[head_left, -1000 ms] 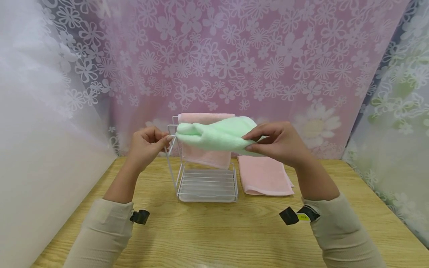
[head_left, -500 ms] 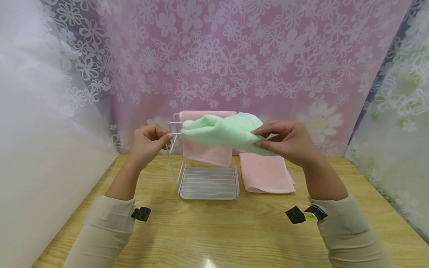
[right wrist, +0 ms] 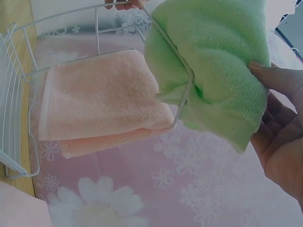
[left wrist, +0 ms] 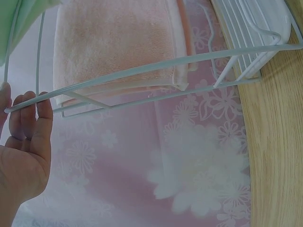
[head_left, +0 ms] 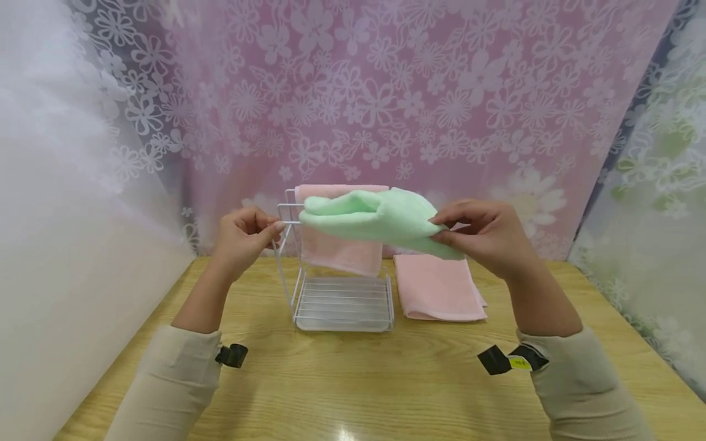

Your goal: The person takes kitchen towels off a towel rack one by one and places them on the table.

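A white wire rack stands on the table, its upper left corner pinched by my left hand. The left wrist view shows the fingers of that hand on the rack's wire. My right hand pinches the right end of a mint-green towel between thumb and fingers. This towel lies bunched across the rack's upper bars; in the right wrist view a bar crosses the green towel, with cloth on both sides of it. Behind hangs a pink towel, folded over the rear bar.
Low on the rack is a wire shelf with a white tray under it. A second pink towel lies folded on the wooden table, right of the rack. A flowered pink curtain closes off the back.
My right hand has moved to the right, drawing the green towel along. Its left end has slid away from my left hand, baring more bar. The left hand keeps its hold.
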`<state>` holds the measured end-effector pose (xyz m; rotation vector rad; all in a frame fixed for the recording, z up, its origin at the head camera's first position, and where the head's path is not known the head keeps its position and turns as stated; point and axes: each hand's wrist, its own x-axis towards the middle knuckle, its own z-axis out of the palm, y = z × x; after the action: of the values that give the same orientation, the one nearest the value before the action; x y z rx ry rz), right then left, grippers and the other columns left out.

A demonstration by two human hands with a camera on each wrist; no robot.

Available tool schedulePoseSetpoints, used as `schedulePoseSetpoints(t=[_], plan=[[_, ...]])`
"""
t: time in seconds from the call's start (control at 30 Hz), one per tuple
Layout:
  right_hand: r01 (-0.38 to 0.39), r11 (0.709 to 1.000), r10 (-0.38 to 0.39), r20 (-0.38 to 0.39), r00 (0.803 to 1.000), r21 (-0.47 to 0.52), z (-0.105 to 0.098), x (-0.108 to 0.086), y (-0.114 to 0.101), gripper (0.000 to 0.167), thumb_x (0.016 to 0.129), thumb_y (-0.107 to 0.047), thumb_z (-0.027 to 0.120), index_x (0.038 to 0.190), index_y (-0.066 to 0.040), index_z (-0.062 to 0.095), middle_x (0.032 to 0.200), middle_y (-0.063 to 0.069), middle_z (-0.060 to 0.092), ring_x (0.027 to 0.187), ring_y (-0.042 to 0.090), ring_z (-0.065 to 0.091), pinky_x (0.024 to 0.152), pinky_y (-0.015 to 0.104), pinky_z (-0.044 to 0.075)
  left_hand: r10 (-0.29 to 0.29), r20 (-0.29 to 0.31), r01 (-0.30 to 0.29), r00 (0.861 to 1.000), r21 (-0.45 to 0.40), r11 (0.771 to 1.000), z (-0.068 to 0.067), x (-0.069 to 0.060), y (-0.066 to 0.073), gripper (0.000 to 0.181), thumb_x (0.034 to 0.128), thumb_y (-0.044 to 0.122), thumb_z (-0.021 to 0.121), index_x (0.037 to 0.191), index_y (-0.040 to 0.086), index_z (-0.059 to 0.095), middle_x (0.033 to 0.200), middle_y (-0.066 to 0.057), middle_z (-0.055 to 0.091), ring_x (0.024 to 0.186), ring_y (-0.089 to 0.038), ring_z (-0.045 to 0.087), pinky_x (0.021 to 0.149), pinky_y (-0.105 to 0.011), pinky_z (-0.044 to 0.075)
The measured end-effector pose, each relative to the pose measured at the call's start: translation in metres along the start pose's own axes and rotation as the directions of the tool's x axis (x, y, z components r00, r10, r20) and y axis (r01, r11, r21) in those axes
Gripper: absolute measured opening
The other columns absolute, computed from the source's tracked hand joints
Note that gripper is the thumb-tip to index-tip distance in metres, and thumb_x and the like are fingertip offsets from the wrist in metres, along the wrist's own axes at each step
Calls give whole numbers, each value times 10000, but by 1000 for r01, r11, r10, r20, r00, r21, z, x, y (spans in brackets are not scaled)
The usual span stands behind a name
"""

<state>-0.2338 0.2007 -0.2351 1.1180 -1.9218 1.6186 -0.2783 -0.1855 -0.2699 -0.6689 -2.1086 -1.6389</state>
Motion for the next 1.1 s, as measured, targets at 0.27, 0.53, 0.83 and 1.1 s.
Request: schedulePoseSetpoints(t=[0.27, 0.53, 0.83, 1.1], plan=[[-24, 999, 24, -1, 1000, 24, -7, -3, 0, 264, 746, 273, 664, 905, 75, 735, 933, 83, 711, 771, 162, 677, 646, 259, 594, 13, -7, -13, 1000, -1, 1000, -1, 0, 0, 176, 900, 26, 697, 820, -111, 622, 705, -23, 662, 631, -183, 655, 602, -273, 587], [39, 998, -42, 60, 997, 50, -16, -5, -2, 139, 800, 154, 714, 919, 84, 725, 949, 108, 708, 818, 168, 687, 703, 258, 590, 1, -8, -1, 1000, 14, 1000, -1, -1, -2, 188, 904, 45, 698, 807, -95, 618, 718, -33, 665, 641, -241, 662, 613, -334, 598], [40, 995, -42, 11, 999, 90, -18, -10, -4, 115, 806, 159, 704, 917, 128, 707, 959, 109, 715, 819, 172, 701, 723, 263, 587, 5, -9, -5, 1000, 9, 1000, 0, -1, 0, 179, 903, 42, 699, 819, -98, 626, 703, -20, 660, 630, -218, 656, 607, -307, 593], [22, 971, 7, -119, 993, 236, -13, -15, 1, 206, 803, 250, 627, 944, 127, 712, 944, 124, 719, 834, 190, 700, 756, 270, 586, -3, -2, 3, 1000, -17, 1000, 0, -2, 0, 187, 902, 34, 698, 825, -115, 616, 694, -27, 658, 623, -147, 643, 607, -260, 581]])
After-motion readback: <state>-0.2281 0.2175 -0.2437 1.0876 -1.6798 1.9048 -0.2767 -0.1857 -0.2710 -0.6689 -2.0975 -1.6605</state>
